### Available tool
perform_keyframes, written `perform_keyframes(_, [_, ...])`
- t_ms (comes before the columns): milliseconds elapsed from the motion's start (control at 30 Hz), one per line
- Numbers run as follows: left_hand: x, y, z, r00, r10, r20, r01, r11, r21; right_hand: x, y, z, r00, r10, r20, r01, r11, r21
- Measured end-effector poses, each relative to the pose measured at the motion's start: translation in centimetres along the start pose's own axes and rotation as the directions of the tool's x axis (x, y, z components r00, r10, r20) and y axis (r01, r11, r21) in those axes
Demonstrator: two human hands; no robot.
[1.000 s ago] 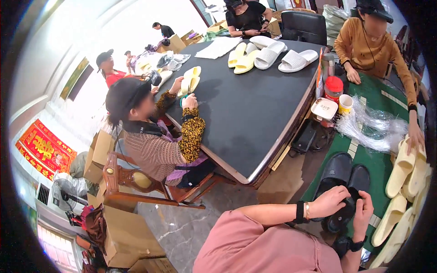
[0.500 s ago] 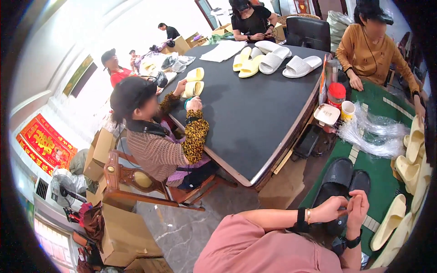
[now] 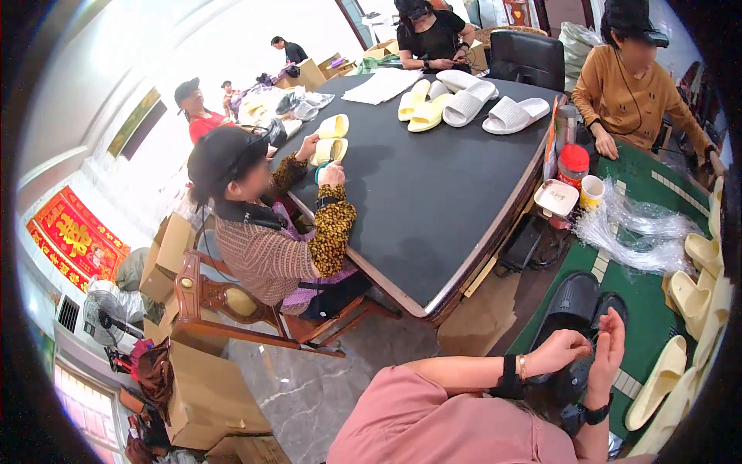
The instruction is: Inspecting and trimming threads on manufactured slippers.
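Observation:
My left hand (image 3: pixel 559 352), with a black band and a bracelet at the wrist, is closed over the black slippers, its fingers curled in a pinch. Whatever it may hold is too small to make out. Beside it my right hand (image 3: pixel 606 357) is raised edge-on, fingers stretched upward and apart from the left. Just beyond my hands lie a black slipper (image 3: pixel 570 300) and a second black slipper (image 3: pixel 615 303) on a green table. More dark footwear (image 3: pixel 573 380) shows beneath and between my hands, partly hidden by them.
Cream slippers (image 3: pixel 657 383) line the table's right edge. Clear plastic strands (image 3: pixel 630 224) lie farther back, near a paper cup (image 3: pixel 592 190) and a red-lidded jar (image 3: pixel 573 161). A person (image 3: pixel 267 224) handles yellow slippers at the black table (image 3: pixel 433 209); another person (image 3: pixel 638 93) sits at the far right.
My hands have drawn apart from fingertips meeting. The right fingers have straightened upward, and the left hand has shifted slightly left. The view has tilted a little.

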State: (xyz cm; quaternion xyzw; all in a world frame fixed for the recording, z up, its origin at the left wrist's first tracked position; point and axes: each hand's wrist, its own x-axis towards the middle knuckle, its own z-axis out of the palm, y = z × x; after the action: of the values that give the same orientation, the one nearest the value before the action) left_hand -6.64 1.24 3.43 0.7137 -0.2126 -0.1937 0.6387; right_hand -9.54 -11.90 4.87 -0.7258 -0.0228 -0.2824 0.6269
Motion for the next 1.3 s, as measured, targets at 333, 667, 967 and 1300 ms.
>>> perform_keyframes(333, [0.7, -0.9, -0.7, 0.996, 0.057, -0.068, -0.062, 0.996, -0.065, -2.1, -0.6, -3.4, 0.846, 0.446, 0.291, -0.382, 0.889, -0.253])
perform_keyframes(667, [1.0, 0.1, -1.7, 0.996, -0.081, -0.043, 0.065, 0.953, -0.295, -2.8, -0.9, -3.5, 0.742, 0.567, 0.358, -0.507, 0.824, -0.255])
perform_keyframes(967, [1.0, 0.4, -1.2, 0.997, -0.012, -0.081, -0.006, 0.975, -0.222, -2.7, -1.3, -3.4, 0.638, 0.568, 0.519, -0.540, 0.811, -0.223])
perform_keyframes(1300, [1.0, 2.4, -3.1, 0.988, -0.035, -0.148, -0.011, 0.954, -0.299, -1.2, -1.4, -5.1, 0.767, 0.518, 0.380, -0.500, 0.852, -0.154])
